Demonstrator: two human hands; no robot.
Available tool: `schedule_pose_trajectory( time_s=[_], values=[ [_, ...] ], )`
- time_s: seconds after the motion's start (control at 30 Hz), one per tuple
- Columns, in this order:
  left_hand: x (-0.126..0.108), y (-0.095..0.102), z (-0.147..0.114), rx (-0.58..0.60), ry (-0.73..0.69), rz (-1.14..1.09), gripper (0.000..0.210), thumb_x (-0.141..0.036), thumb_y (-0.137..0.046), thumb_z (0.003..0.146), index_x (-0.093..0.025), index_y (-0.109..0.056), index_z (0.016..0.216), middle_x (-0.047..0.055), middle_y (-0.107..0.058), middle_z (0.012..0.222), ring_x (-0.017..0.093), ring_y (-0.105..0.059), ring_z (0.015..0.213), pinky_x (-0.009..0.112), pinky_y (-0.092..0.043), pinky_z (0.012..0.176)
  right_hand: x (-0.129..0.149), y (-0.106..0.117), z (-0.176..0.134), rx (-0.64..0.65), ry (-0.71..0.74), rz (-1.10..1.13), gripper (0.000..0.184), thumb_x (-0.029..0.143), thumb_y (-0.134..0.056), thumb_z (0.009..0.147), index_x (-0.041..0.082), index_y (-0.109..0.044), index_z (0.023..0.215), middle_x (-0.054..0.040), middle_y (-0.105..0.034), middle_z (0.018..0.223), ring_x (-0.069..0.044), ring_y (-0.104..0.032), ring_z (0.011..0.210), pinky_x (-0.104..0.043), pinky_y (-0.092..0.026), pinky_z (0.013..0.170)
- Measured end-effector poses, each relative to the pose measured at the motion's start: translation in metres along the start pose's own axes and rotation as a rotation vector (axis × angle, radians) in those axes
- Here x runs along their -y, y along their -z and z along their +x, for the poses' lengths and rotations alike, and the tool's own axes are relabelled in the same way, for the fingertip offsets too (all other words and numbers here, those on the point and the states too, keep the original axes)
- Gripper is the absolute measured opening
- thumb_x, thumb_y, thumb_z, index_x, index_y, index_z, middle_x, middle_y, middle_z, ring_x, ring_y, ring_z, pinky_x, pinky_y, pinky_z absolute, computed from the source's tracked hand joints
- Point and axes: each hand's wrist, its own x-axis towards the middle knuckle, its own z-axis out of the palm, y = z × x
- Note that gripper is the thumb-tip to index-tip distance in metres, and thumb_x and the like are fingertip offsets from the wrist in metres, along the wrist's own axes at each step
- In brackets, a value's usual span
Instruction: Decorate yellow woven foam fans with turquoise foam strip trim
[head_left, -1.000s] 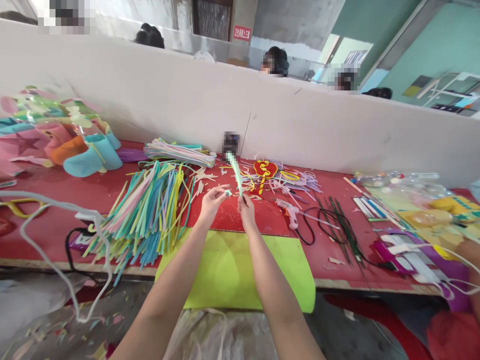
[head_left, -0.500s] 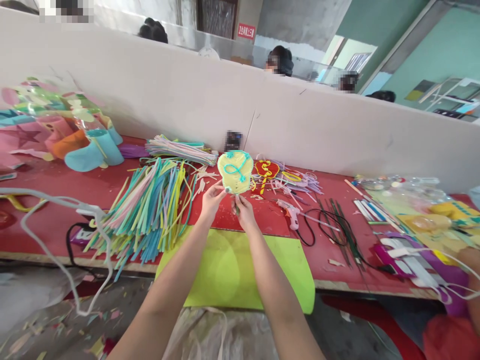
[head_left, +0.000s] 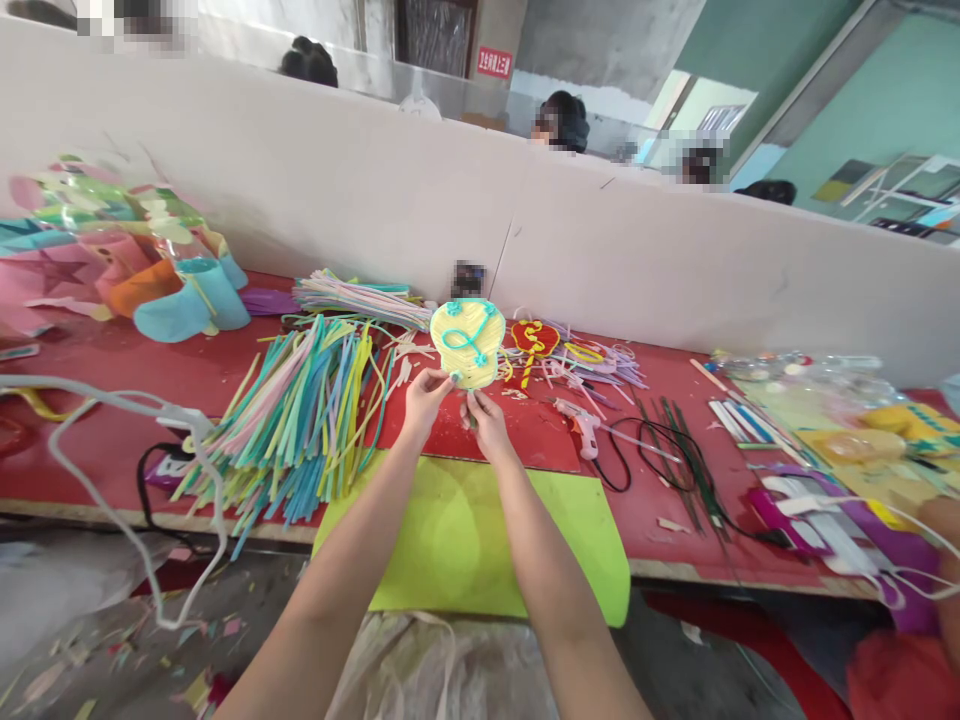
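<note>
Red worktop (head_left: 641, 530) carries pipe cleaners (head_left: 300, 420) at left, likely for easy reach, while frame-centre right hand (head_left: 484, 417) grip pinches yellow fan (head_left: 466, 352) from below, presumably leaving its front uncovered, and left hand (head_left: 424, 402) grip pinches small green piece (head_left: 454, 378) at its lower-left edge.

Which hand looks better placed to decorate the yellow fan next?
Probably the left hand: it appears to pinch a small teal piece near the fan, while the right hand holds the fan from below.
</note>
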Motion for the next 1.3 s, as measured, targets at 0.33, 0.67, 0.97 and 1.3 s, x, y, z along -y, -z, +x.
schedule_pose_trajectory(
  time_s=[0.33, 0.67, 0.97, 1.3],
  values=[
    [-0.002, -0.002, 0.000, -0.045, -0.011, -0.021, 0.043, -0.029, -0.075, 0.063, -0.018, -0.053, 0.099, 0.002, -0.061, 0.085, 0.013, -0.060, 0.079, 0.027, -0.051, 0.073, 0.000, 0.000, -0.001, 0.012, -0.051, 0.046, 0.030, 0.049, -0.057, 0.080, 0.020, -0.060, 0.090, 0.0051, -0.052, 0.059, -0.006, -0.041, 0.042, -0.021, -0.030, 0.043],
    [-0.002, -0.004, 0.001, -0.047, -0.048, 0.029, 0.040, -0.029, -0.075, 0.064, -0.018, -0.056, 0.097, 0.004, -0.062, 0.091, 0.014, -0.061, 0.081, 0.028, -0.051, 0.074, -0.001, 0.000, 0.000, 0.004, -0.084, 0.073, 0.031, 0.048, -0.059, 0.078, 0.020, -0.060, 0.090, 0.0049, -0.052, 0.059, -0.006, -0.041, 0.042, -0.021, -0.030, 0.043],
    [-0.001, -0.002, 0.000, -0.043, 0.075, -0.088, 0.034, -0.039, -0.066, 0.074, -0.020, -0.059, 0.101, 0.008, -0.063, 0.103, 0.018, -0.062, 0.089, 0.030, -0.053, 0.072, -0.002, 0.002, 0.001, -0.003, -0.088, 0.192, 0.025, 0.042, -0.062, 0.078, 0.019, -0.061, 0.089, 0.0044, -0.051, 0.061, -0.006, -0.042, 0.046, -0.021, -0.031, 0.045],
    [0.008, 0.021, 0.008, -0.266, 0.241, -0.345, 0.021, -0.031, -0.060, 0.078, -0.017, -0.062, 0.093, 0.006, -0.068, 0.092, 0.009, -0.063, 0.070, 0.021, -0.046, 0.067, -0.004, 0.007, 0.006, -0.052, -0.062, 0.307, 0.021, 0.036, -0.063, 0.078, 0.018, -0.062, 0.090, 0.0034, -0.049, 0.063, -0.005, -0.037, 0.048, -0.021, -0.031, 0.046]
  ],
)
